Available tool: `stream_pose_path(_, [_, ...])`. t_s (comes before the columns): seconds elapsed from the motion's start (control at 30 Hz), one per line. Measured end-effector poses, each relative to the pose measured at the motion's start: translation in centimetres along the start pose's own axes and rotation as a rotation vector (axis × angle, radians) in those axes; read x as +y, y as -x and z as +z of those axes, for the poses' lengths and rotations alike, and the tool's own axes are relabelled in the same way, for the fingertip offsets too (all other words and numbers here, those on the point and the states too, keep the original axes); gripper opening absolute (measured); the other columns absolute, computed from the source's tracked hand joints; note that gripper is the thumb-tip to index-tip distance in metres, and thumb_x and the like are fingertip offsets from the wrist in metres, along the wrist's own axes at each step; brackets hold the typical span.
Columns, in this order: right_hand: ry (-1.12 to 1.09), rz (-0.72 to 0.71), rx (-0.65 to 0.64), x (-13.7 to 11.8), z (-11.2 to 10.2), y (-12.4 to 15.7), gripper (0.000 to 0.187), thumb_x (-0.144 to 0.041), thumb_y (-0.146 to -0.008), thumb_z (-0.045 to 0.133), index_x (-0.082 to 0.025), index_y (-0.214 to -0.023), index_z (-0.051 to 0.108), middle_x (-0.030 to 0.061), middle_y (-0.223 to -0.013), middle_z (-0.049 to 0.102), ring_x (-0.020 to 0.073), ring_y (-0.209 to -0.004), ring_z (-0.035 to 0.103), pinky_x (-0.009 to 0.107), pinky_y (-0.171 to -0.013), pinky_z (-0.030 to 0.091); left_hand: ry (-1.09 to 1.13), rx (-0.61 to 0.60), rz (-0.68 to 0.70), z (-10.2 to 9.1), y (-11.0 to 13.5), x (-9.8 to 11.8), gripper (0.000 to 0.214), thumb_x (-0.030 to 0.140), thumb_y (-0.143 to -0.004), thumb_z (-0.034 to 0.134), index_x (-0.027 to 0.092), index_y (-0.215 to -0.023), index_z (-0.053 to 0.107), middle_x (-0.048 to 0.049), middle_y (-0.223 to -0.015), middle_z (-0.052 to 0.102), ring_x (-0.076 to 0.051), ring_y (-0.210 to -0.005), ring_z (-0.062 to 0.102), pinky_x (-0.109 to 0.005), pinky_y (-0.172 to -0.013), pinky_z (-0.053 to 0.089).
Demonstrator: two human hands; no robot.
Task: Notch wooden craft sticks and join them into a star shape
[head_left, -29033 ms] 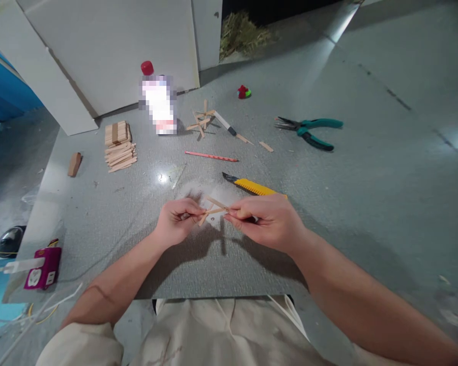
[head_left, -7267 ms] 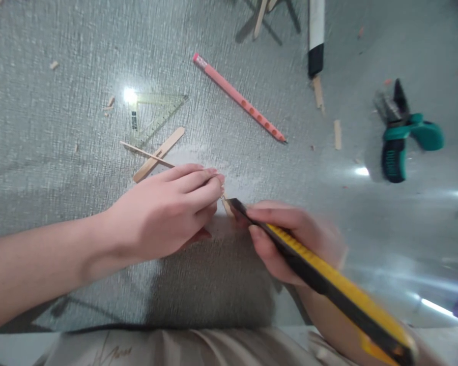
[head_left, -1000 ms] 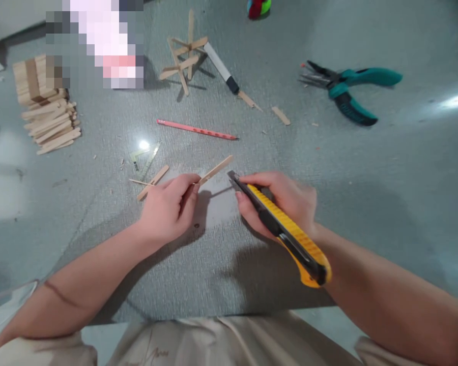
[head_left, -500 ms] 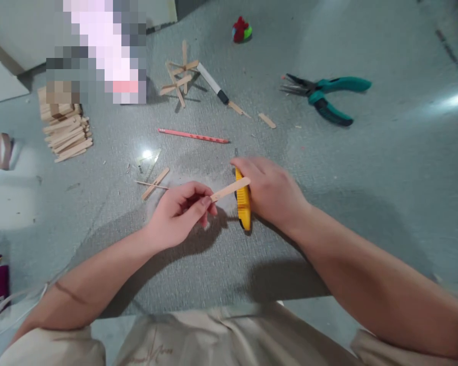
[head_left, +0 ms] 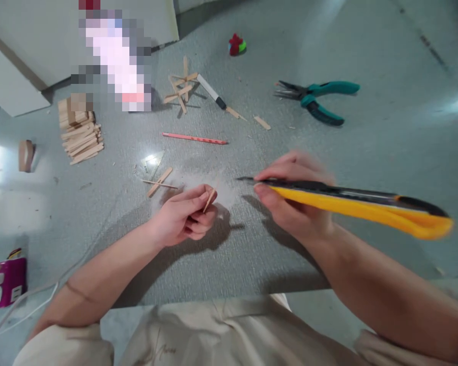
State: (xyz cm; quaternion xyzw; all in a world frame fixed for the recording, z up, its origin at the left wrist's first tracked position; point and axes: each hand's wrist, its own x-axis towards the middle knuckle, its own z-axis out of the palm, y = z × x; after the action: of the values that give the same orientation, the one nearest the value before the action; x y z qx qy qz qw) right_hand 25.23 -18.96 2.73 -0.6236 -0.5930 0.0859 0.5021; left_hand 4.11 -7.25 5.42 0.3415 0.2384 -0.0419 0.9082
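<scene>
Between thumb and fingers, my left hand (head_left: 189, 213) pinches a popsicle stick (head_left: 209, 200), which now shows nearly edge-on. My right hand (head_left: 295, 195) is closed on a yellow and black utility knife (head_left: 359, 203). Its dark blade points left toward my left hand, with a gap between blade and stick. Pale dust (head_left: 191, 179) lies on the table just beyond my left hand. Close by, a thin stick (head_left: 162, 184) crosses a flat popsicle stick (head_left: 164, 179). A clear set square (head_left: 152, 160) rests behind them.
A red pencil (head_left: 194, 138) lies farther back. Beyond it are crossed popsicle sticks (head_left: 180, 86), a white craft knife (head_left: 211, 91) and a stick scrap (head_left: 262, 122). Green-handled pliers (head_left: 316, 99) lie at right, stacked sticks (head_left: 82, 134) at left. A cable (head_left: 49, 297) runs past my left forearm.
The utility knife has swung from upright to nearly level, its blade now pointing left. The popsicle stick has turned from lying sideways to edge-on. My right hand has moved slightly right.
</scene>
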Motion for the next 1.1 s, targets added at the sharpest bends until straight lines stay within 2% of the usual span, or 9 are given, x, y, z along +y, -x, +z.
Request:
stream_pose_path(0.1, [0.058,-0.093,0.021,-0.4,0.5,-0.5,0.006,-0.025,-0.086,0.073,-0.026,-0.092,0.071,0.0050,-0.094,0.064,0.0192,-0.080,0.064,0.035,-0.071,0.054,0.106,-0.040,-0.175,0.4,-0.2,0.1,0.020,0.039,-0.095,0.053,0.026,-0.089,0.039,0.0096,-0.059,0.019,-0.007,-0.045,0.004,-0.014,-0.036,0.010])
stream_pose_path(0.27, [-0.185,-0.157,-0.153,-0.4,1.3,-0.8,0.024,-0.029,-0.093,0.070,-0.026,-0.116,0.068,0.0016,-0.090,0.074,0.0153,-0.076,0.067,0.029,-0.068,0.056,0.185,-0.068,-0.386,1.4,-1.2,-0.1,0.010,0.032,-0.093,0.047,0.024,-0.087,0.042,0.0096,-0.057,0.017,-0.007,-0.045,0.000,-0.012,-0.033,0.007])
stream_pose_path(0.43, [-0.326,-0.068,-0.270,-0.6,0.7,-0.6,0.007,-0.022,-0.091,0.067,-0.026,-0.096,0.069,-0.0002,-0.082,0.074,0.0150,-0.070,0.066,0.029,-0.063,0.055,0.180,-0.103,-0.475,1.5,-1.9,-0.6,0.021,0.036,-0.094,0.046,0.023,-0.080,0.038,0.0092,-0.056,0.019,-0.006,-0.045,0.000,-0.011,-0.032,0.007])
stream_pose_path(0.5, [-0.421,-0.002,-0.290,-0.7,0.5,-0.6,0.013,-0.021,-0.090,0.067,-0.026,-0.102,0.070,0.0013,-0.087,0.075,0.0156,-0.073,0.070,0.028,-0.063,0.057,0.172,-0.104,-0.509,1.3,-2.0,-0.7,0.024,0.037,-0.095,0.045,0.023,-0.078,0.037,0.0091,-0.055,0.019,-0.006,-0.043,0.001,-0.011,-0.031,0.008])
stream_pose_path(0.6, [-0.504,-0.015,-0.328,-0.8,0.4,-0.5,0.022,-0.022,-0.088,0.067,-0.025,-0.110,0.070,0.0020,-0.089,0.077,0.0146,-0.069,0.071,0.026,-0.058,0.057,0.150,-0.113,-0.539,1.0,-2.2,-0.8,0.024,0.037,-0.094,0.045,0.023,-0.076,0.037,0.0093,-0.055,0.018,-0.006,-0.043,0.000,-0.012,-0.031,0.008])
stream_pose_path(0.7, [-0.431,-0.005,-0.323,-0.8,0.5,-0.5,0.007,-0.020,-0.086,0.069,-0.026,-0.089,0.072,-0.0026,-0.075,0.074,0.0124,-0.057,0.066,0.024,-0.051,0.054,0.110,-0.154,-0.545,0.8,-2.3,-0.9,0.023,0.040,-0.092,0.042,0.022,-0.078,0.042,0.0091,-0.056,0.019,-0.006,-0.043,0.002,-0.014,-0.032,0.007])
stream_pose_path(0.77, [-0.354,0.023,-0.259,-0.7,0.7,-0.4,0.008,-0.020,-0.085,0.070,-0.026,-0.081,0.071,-0.0046,-0.068,0.072,0.0123,-0.055,0.066,0.023,-0.052,0.055,0.007,-0.117,-0.424,0.8,-2.3,-0.9,0.023,0.042,-0.091,0.040,0.022,-0.082,0.045,0.0080,-0.056,0.025,-0.006,-0.041,0.009,-0.015,-0.032,0.012])
stream_pose_path(0.93, [-0.273,0.125,-0.079,-0.3,1.1,0.2,0.013,-0.016,-0.087,0.070,-0.027,-0.081,0.072,-0.0047,-0.069,0.073,0.0145,-0.059,0.069,0.025,-0.054,0.056,-0.428,0.291,0.251,1.1,-1.7,-1.3,0.016,0.035,-0.085,0.058,0.020,-0.089,0.058,0.0015,-0.067,0.055,-0.010,-0.053,0.052,-0.020,-0.047,0.043])
stream_pose_path(1.1, [-0.225,0.101,-0.043,-0.8,1.2,0.9,0.010,-0.020,-0.090,0.072,-0.030,-0.086,0.073,-0.0047,-0.074,0.075,0.0161,-0.062,0.072,0.029,-0.058,0.059,-0.876,0.504,0.571,1.6,-1.3,-2.0,0.007,0.018,-0.080,0.064,0.016,-0.085,0.068,-0.0016,-0.071,0.074,-0.011,-0.058,0.068,-0.020,-0.054,0.054])
